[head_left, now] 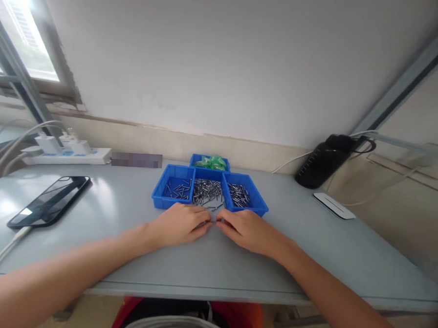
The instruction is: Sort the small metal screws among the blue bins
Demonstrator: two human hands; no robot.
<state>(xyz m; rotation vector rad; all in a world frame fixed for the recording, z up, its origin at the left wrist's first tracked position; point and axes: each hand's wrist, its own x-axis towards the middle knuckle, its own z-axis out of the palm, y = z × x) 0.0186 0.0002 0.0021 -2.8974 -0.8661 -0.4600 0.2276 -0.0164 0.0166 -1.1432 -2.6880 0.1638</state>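
My left hand (181, 225) and my right hand (254, 232) meet at the table's middle, fingertips pinched and almost touching. Between them shows a bit of a thin metal piece (213, 221); the fingers cover most of it, so its kind is unclear. Just beyond the hands lies a heap of slim metal pieces, like screws or rivets (207, 189), some loose on the table side. To its left stands a blue bin (159, 200) with a scattering of similar pieces. On the right another blue bin (258, 203) holds a denser pile.
Behind them, a blue bin (193, 160) contains green plastic packets (212, 162). A phone (50, 201) on a cable and a power strip (90, 156) lie left. On the right are a black bottle (324, 162) and a flat white device (333, 205). A wall (223, 86) closes the back.
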